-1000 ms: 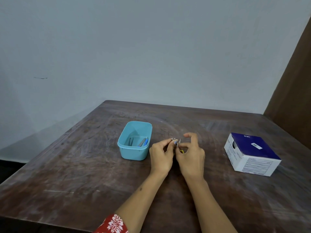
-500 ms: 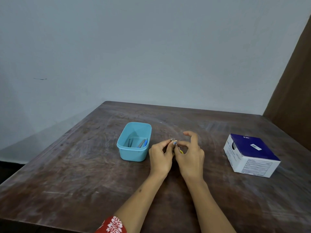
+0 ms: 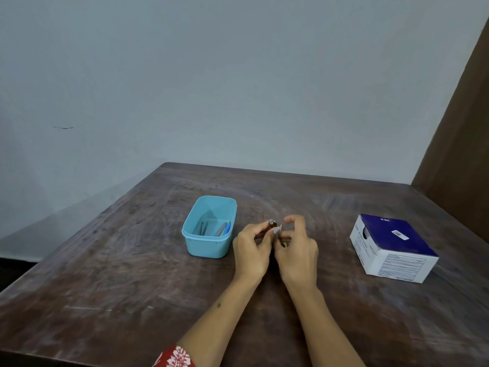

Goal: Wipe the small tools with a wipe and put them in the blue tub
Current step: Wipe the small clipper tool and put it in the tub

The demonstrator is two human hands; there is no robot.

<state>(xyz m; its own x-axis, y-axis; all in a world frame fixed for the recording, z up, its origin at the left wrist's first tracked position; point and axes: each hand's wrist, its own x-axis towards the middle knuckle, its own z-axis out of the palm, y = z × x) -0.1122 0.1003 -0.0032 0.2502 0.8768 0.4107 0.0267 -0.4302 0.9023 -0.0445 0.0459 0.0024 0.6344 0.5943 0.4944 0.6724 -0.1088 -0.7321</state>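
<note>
My left hand point(image 3: 251, 250) pinches a small metal tool point(image 3: 272, 223), whose tip sticks up above the fingers. Close beside it, my right hand point(image 3: 297, 250) pinches a small pale wipe point(image 3: 280, 229) against the tool, with a yellow bit point(image 3: 284, 245) showing between the hands. To the left of both hands stands the blue tub point(image 3: 205, 247), and inside it lie a few small tools point(image 3: 222, 229), one with a blue part. Most of the held tool is hidden by my fingers.
A blue and white cardboard box point(image 3: 391, 247) sits on the right of the dark wooden table point(image 3: 119, 274). A pale wall rises behind the table, with a brown panel at the far right.
Both hands stay together by the tub. The right fingers have shifted slightly on the tool.
</note>
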